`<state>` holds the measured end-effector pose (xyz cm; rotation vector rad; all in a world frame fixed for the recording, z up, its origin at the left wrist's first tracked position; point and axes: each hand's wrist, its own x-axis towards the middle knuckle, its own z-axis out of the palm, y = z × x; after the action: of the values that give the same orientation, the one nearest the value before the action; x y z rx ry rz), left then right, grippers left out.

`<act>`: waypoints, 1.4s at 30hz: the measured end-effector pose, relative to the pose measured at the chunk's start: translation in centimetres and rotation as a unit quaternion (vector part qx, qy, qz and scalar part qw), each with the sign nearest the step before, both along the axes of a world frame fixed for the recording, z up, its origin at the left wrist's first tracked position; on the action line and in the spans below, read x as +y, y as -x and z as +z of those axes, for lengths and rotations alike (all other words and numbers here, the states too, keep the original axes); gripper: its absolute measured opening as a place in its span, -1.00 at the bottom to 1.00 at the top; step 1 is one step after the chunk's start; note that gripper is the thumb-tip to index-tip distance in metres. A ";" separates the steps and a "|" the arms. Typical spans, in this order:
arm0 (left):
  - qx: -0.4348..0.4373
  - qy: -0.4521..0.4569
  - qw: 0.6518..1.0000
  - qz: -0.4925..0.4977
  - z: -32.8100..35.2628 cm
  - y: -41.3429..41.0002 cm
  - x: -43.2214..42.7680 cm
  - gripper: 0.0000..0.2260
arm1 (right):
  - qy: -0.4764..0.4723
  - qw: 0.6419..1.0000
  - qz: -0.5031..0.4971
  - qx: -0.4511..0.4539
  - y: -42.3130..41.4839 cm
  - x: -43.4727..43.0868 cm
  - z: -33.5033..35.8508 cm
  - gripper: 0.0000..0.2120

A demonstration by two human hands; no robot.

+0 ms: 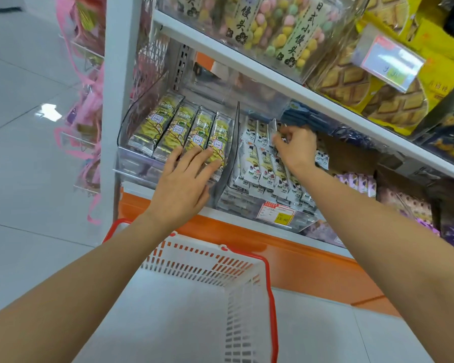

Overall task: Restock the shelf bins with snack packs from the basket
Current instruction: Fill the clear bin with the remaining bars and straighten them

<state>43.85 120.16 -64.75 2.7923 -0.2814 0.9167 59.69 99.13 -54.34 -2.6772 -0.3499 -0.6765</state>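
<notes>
The left hand (184, 179) lies flat, fingers straight, pressing the yellow snack packs (178, 127) under its fingertips in the clear bin (131, 119). Just to its right, the right hand (296, 148) curls its fingers, pinching the top of one of the white snack packs (266, 169). The basket (247, 297) sits below both wrists.

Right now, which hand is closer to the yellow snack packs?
Left. The left hand rests on the yellow snack packs; the right hand is past the clear divider, pinching the white packs.
</notes>
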 end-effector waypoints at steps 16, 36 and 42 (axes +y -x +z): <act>-0.054 -0.015 0.998 -0.019 -1.8 3.5 -1.3 -0.63 | -0.182 0.964 0.192 0.007 11.5 -0.2 -1.0 -0.82; 0.250 -0.103 0.963 0.019 -17.7 5.2 0.7 -0.28 | 0.158 0.742 0.276 0.591 24.6 -6.3 -33.1 -0.67; 0.214 -0.079 0.974 0.001 -19.6 4.6 1.1 -0.30 | 0.213 0.651 0.253 0.683 25.7 -6.1 -37.5 -0.63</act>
<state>39.28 121.25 -84.36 3.0390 -0.2932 0.2823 33.98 92.98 -91.81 -2.3802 -0.7556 1.7032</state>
